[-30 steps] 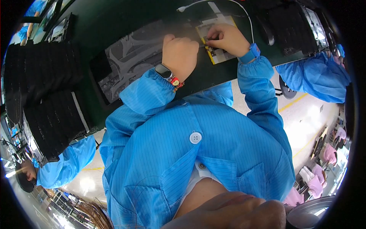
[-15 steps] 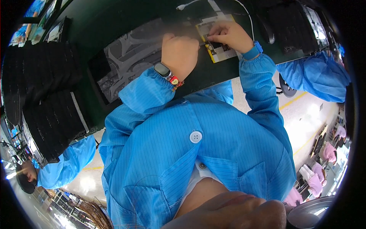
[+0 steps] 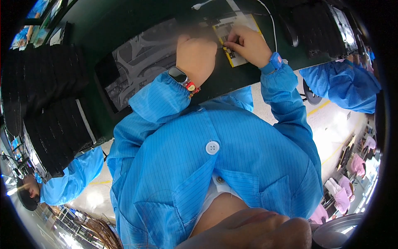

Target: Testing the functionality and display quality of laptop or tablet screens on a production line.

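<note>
My left hand [image 3: 196, 60] is closed in a fist at the right end of a dark flat panel [image 3: 139, 58] with a grey branching pattern. Its fingertips are hidden, so whatever they grip does not show. To the right lies a whitish sheet [image 3: 239, 61] with yellow edges and small dark pieces on it. Over this sheet my right hand [image 3: 252, 46] pinches thumb and forefinger together at its left part. Anything between those fingertips is too small to make out.
A white cable [image 3: 271, 20] curves behind and beside the sheet. Stacks of black flat pieces [image 3: 45, 79] stand at the left, another black stack [image 3: 317, 31] at the right. A dark mouse-like object [image 3: 292, 37] lies nearby. Blue-sleeved people [image 3: 342, 85] sit on both sides.
My right hand has shifted slightly to the right and toward me, its wrist turning, with the fingers still pinched over the sheet. My left hand has hardly moved.
</note>
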Demonstrator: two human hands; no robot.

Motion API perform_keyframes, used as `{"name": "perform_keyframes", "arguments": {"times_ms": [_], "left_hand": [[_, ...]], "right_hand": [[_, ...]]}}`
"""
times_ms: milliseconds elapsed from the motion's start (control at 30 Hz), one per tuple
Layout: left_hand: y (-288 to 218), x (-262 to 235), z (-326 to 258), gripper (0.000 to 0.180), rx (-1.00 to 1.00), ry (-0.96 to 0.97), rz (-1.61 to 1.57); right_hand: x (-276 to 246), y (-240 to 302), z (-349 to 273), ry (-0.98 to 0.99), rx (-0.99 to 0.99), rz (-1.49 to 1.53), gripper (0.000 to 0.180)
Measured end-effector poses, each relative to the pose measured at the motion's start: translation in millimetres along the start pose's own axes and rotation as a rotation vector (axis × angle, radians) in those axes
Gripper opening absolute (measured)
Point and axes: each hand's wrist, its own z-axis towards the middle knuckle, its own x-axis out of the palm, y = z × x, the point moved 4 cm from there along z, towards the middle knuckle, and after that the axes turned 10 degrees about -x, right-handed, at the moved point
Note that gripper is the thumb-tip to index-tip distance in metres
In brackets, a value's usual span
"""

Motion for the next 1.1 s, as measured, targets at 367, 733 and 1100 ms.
{"name": "perform_keyframes", "arguments": {"times_ms": [367, 733, 1100], "left_hand": [[36, -62, -13, 0.041, 0.104, -0.079, -0.061], [130, -37, -17, 0.054, -0.266, 0.004, 0.018], [42, -39, 5, 0.038, -0.004, -0.064, -0.149]], "right_hand": [[2, 0, 36, 0.044, -0.193, -0.137, 0.024], [2, 9, 61, 0.100, -0.319, 0.115, 0.023], [-10, -13, 28, 0.187, 0.085, 0.655, 0.034]]}}
